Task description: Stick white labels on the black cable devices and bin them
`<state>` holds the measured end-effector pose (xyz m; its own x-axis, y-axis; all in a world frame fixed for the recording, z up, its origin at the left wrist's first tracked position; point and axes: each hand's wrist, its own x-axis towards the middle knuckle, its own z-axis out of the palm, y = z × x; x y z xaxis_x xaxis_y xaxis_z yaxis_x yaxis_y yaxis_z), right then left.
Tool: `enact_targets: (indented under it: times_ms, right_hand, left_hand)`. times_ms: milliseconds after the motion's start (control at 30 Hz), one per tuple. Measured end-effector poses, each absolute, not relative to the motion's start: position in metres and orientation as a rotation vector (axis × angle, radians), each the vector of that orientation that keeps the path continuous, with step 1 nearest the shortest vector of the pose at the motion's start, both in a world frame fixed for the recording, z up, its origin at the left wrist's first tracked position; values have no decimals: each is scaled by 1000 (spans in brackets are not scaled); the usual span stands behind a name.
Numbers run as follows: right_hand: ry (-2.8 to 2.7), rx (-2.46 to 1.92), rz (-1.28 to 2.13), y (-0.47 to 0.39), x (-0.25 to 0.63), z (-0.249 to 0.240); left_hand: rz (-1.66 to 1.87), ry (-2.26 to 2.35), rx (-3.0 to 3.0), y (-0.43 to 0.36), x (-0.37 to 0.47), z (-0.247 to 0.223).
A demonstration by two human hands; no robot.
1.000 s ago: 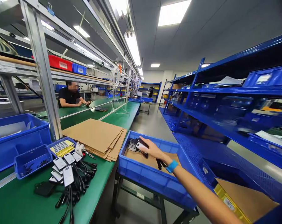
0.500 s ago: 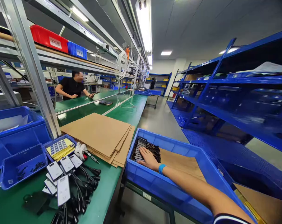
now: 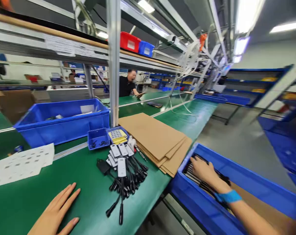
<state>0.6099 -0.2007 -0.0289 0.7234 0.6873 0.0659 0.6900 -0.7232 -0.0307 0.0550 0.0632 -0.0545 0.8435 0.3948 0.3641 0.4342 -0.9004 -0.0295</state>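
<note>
My left hand (image 3: 55,212) is spread with its fingers apart above or on the green worktop, at the lower left. To its right lies a pile of white-faced flat devices (image 3: 121,167) with black cables (image 3: 130,182). A black block-shaped piece (image 3: 103,167) sits at the pile's left edge. My right hand (image 3: 203,169) reaches into a blue crate (image 3: 250,173), over a row of black devices with cables (image 3: 193,176). Its fingers bend down onto the row. Blur and the hand itself hide the fingertips, so I cannot tell whether they grip a piece.
Brown cardboard sheets (image 3: 155,140) lie stacked beside the crate. Behind the pile stand a small blue bin (image 3: 98,138), a tray of yellow label sheets (image 3: 117,136) and a large blue bin (image 3: 64,114). A metal post (image 3: 113,65) rises there. Across the bench is another person (image 3: 127,85).
The view has swung left, and my left hand has come into sight over the worktop. My right hand, earlier lying flat on the black devices, now has its fingers bent.
</note>
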Motion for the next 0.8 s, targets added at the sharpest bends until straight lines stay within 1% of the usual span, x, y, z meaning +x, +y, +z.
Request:
enact_targets:
  times_ms: [67,100,167,200,233,300,367,433,533,600,633,700,733,800]
  right_hand:
    - [-1308,-2664,-201,-169,567,-2]
    - [-1373,-2452,-203,-153,539,7]
    - [-1473,-2169,-36,-119,474,18]
    - [-1552,-2092,34,-103,443,20]
    - [-1605,-2071,32,-89,415,21]
    - [-1675,-2172,-44,-67,370,23]
    - [-1699,-2275,-96,-56,342,27]
    - [-1770,-2248,-70,-56,322,32]
    - [-2039,-1967,83,-61,300,35]
    - [-2183,-1732,249,-57,287,32]
    - [-2213,-1685,272,-51,282,30]
    - [-2209,-1778,157,-36,277,27]
    - [-2182,-1923,4,-28,276,27]
    - [-2109,-2143,-160,-18,284,29]
  left_hand:
    - [-526,-656,-2884,59,58,-45]
    - [-536,-658,-2886,58,60,-42]
    - [-546,-657,-2919,57,62,-40]
    - [-551,-654,-2940,57,61,-40]
    - [-549,-653,-2964,57,60,-41]
    - [-561,-664,-3007,56,57,-42]
    - [-601,-711,-3056,54,55,-41]
    - [-664,-800,-3109,50,56,-36]
    - [-760,-804,-3190,43,62,-23]
    - [-805,-648,-3255,42,64,-16]
    - [-806,-559,-3291,42,62,-15]
    - [-792,-408,-3352,44,57,-18]
    - [-776,-353,-3373,47,54,-22]
    - [-876,-231,-3337,53,59,-35]
